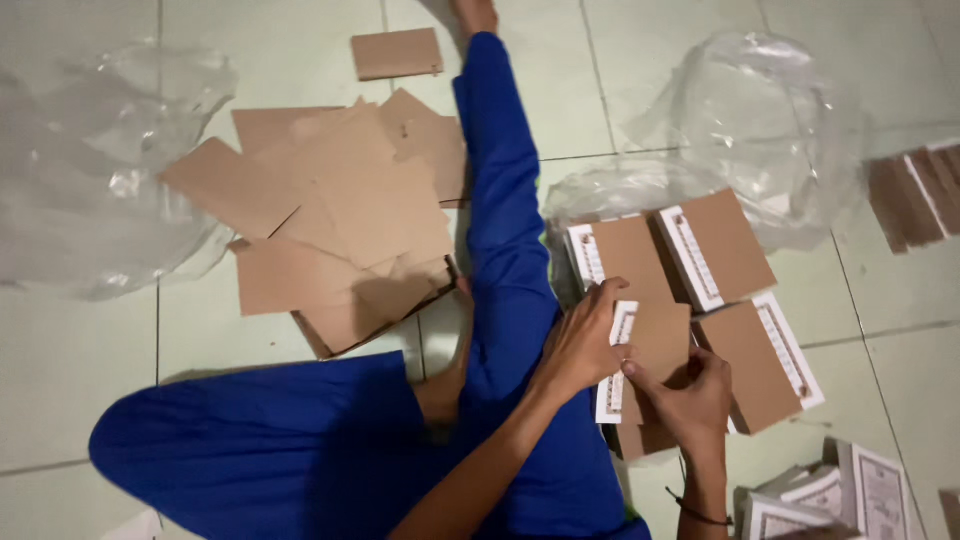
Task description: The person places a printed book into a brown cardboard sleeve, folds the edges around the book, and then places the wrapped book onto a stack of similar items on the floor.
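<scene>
I sit on a tiled floor in blue trousers. My left hand grips the left edge of a brown cardboard piece, and my right hand pinches its lower part. The piece is held over a brown booklet with a white patterned edge strip. Three similar brown booklets lie side by side just beyond my hands, partly on a clear plastic bag.
A loose pile of brown cardboard sheets lies to the left of my leg, with one small piece farther away. Crumpled clear plastic bags lie at far left and upper right. White printed cards sit at lower right; more brown stacks at the right edge.
</scene>
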